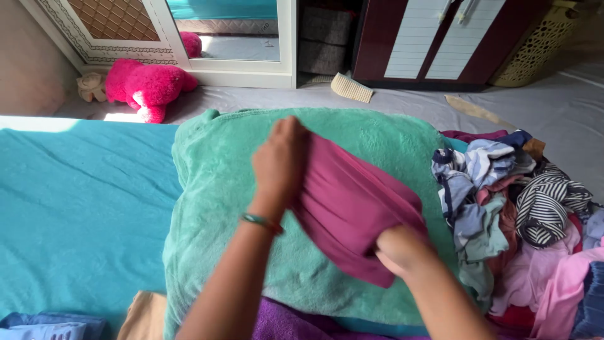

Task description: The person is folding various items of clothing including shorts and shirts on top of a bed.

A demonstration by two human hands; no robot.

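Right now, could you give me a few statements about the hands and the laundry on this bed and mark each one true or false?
1. Both hands grip a magenta garment. True: the left hand holds its upper edge and the right hand its lower corner.
2. The garment lies over a green towel. True.
3. The pile of clothes sits to the left of the hands. False: it is on the right side of the bed.
4. The left wrist is bare. False: it wears a green bangle.
5. A pink plush toy lies on the floor beyond the bed. True.
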